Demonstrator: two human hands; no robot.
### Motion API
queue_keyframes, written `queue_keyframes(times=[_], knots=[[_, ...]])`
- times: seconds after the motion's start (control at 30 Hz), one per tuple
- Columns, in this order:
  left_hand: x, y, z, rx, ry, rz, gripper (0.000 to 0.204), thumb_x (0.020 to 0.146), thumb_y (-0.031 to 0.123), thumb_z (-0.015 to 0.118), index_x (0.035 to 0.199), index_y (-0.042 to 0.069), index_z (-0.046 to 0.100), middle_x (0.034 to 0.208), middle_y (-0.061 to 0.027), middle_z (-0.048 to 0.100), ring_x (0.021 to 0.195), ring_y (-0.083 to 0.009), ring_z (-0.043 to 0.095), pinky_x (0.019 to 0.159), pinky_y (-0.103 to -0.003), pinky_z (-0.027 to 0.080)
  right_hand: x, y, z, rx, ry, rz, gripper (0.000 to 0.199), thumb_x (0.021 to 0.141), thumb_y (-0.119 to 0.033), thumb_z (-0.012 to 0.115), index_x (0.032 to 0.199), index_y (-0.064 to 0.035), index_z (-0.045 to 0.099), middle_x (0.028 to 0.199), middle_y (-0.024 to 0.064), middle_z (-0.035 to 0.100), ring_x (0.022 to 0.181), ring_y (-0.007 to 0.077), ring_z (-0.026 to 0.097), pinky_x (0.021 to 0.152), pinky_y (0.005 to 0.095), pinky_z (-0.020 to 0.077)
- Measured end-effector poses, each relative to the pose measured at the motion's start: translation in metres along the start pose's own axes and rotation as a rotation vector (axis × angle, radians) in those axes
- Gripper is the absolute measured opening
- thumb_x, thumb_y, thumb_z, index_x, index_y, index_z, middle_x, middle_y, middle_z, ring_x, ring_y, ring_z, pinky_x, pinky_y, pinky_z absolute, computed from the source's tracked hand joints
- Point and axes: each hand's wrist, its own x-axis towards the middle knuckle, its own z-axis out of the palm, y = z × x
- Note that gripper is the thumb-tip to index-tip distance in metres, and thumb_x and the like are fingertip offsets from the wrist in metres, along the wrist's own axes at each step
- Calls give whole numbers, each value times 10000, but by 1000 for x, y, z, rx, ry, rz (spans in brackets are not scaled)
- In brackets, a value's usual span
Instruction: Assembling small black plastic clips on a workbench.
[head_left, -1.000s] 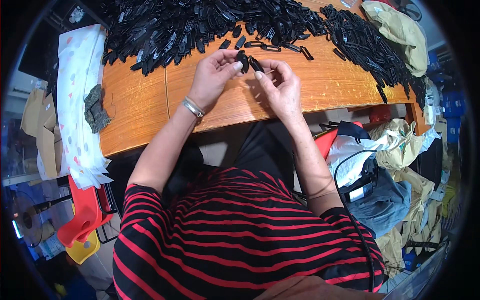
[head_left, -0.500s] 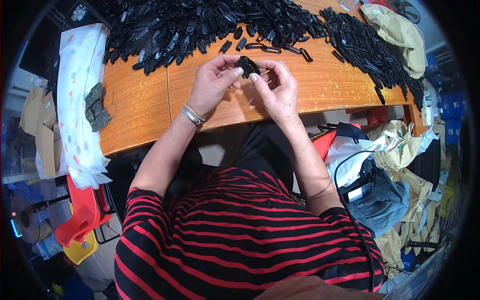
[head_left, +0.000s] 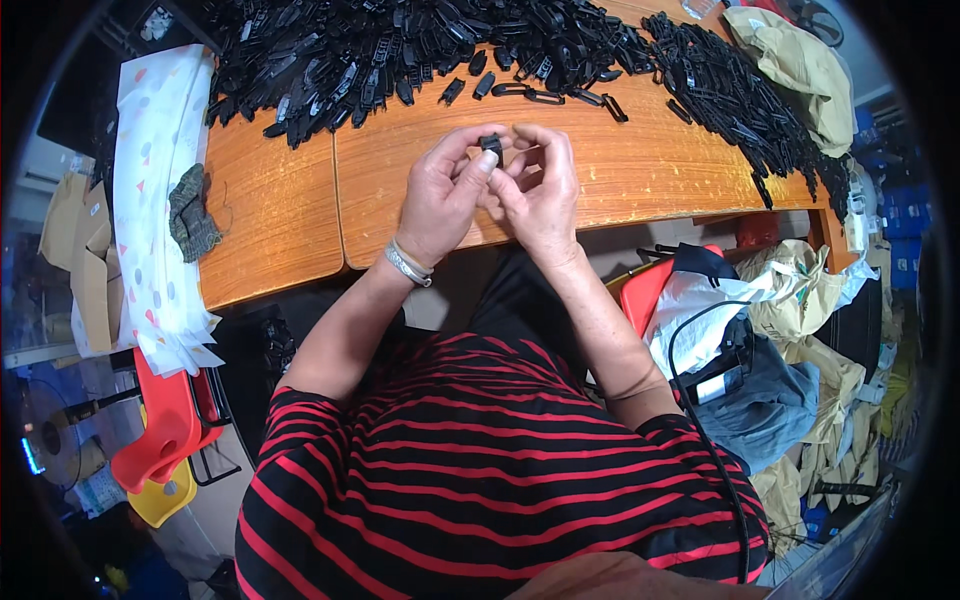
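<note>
Wooden table [head_left: 640,170] | left hand [head_left: 440,200], right hand [head_left: 540,185] | both pinch small black clip [head_left: 491,146] between fingertips

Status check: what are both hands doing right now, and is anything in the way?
Left hand and right hand both pinch one small black plastic piece above the wooden table. Pile of black pieces beyond, apart. Nothing between.
</note>
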Motion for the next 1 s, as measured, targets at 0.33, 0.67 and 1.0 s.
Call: queue_keyframes(times=[0.33,0.67,1.0], knots=[[-1,-4,-16,-4,-195,19,214,1005,189,471,946,15,581,820,-10,584,735,-72,527,672,-208,438,-25,8,19,262,-256,146,475,797,-17,672,1243,-30,509,827,96,593,653,176,563,625,292,481],[-66,84,-141,642,-257,-502,293,975,216,498,847,-10,631,683,-46,585,621,-111,544,609,-266,442,1,16,22,258,-687,209,346,810,-168,743,1095,-7,632,811,67,674,705,115,631,648,267,514],[-5,43,-129,1053,-41,58,202,860,120,640,1020,-2,650,902,-128,671,780,-207,656,723,-298,505,95,81,26,-680,-303,215,307,865,-266,639,1011,4,638,871,221,680,869,383,657,767,461,508]])
